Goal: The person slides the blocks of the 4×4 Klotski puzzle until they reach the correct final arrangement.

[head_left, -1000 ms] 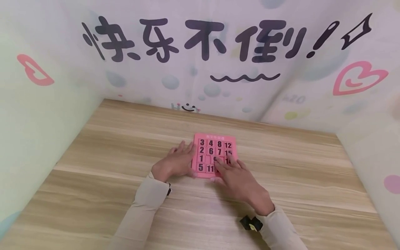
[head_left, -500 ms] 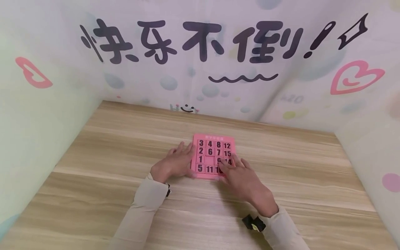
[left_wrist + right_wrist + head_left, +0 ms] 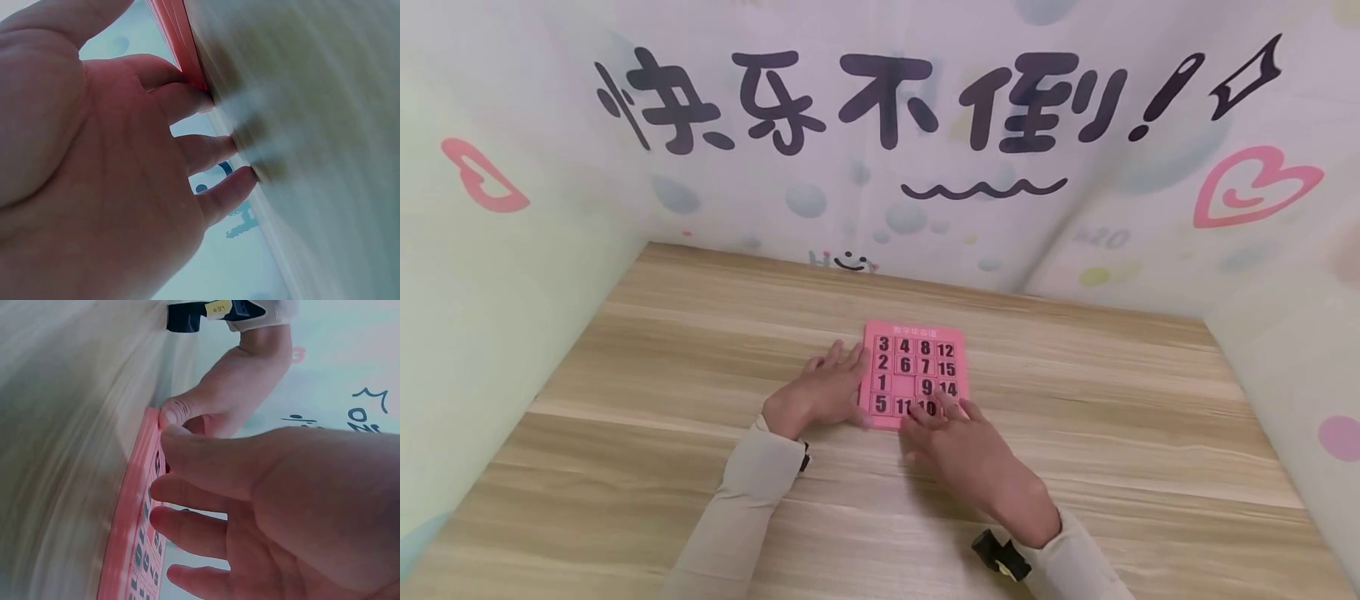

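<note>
On the table (image 3: pixel 662 375), the board (image 3: pixel 917 327) lies flat, its longer side seemingly running towards the wall (image 3: pixel 760 208). Just right of its gap (image 3: pixel 904 387) sits the 9 tile (image 3: pixel 927 387); just below the gap, the 11 tile (image 3: pixel 902 407). Below and right of the gap, the nearer right hand (image 3: pixel 966 458) spreads loose fingers over the 10 tile (image 3: pixel 928 407) (whether they touch it, I cannot tell). Left of the gap, the left hand (image 3: pixel 826 393) rests relaxed fingers against the board's side.
</note>
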